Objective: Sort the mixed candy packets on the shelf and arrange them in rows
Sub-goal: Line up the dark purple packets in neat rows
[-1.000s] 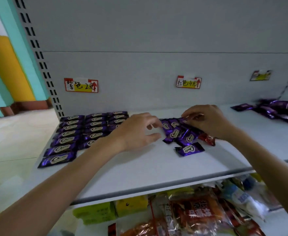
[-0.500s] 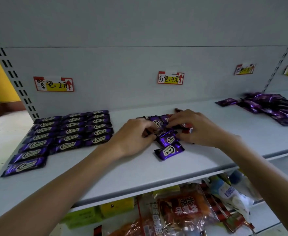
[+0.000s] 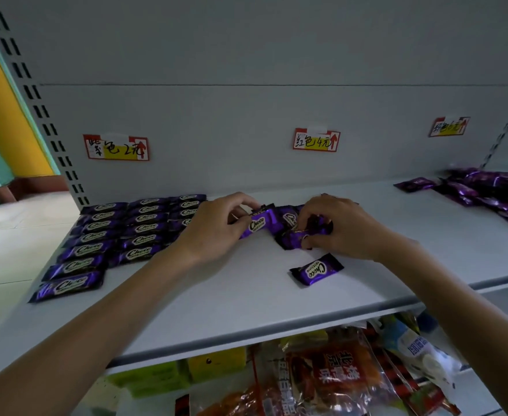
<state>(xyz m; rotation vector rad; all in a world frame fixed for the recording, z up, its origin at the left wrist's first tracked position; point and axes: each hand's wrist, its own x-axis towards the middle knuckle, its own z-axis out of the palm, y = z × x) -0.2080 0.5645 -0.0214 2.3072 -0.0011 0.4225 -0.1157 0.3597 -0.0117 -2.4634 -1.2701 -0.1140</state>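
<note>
Purple Choco packet (image 3: 257,225) pinched in my left hand (image 3: 216,229), at the mixed pile (image 3: 288,219) mid-shelf (image 3: 246,301). Sorting step; next I'd carry it left to the rows (image 3: 120,235), flat and aligned. Right hand (image 3: 339,229) arches over the pile, fingers curled gripping packets.

Dim, cool light fills the view, and the grey back panel (image 3: 246,55) darkens toward the top. The brightest part is the floor (image 3: 12,223) at far left, washed pale by daylight. Shadows on the shelf (image 3: 216,301) are soft and faint. Foil on the packet (image 3: 257,225) in the left hand (image 3: 216,229) and on the clump (image 3: 291,240) under the right hand (image 3: 339,229) glints in small spots. The wide lens bows the upright (image 3: 36,97) and the shelf's front edge, and stretches the arms (image 3: 96,340) at the bottom corners. The pile (image 3: 486,193) at far right looks smeared.
</note>
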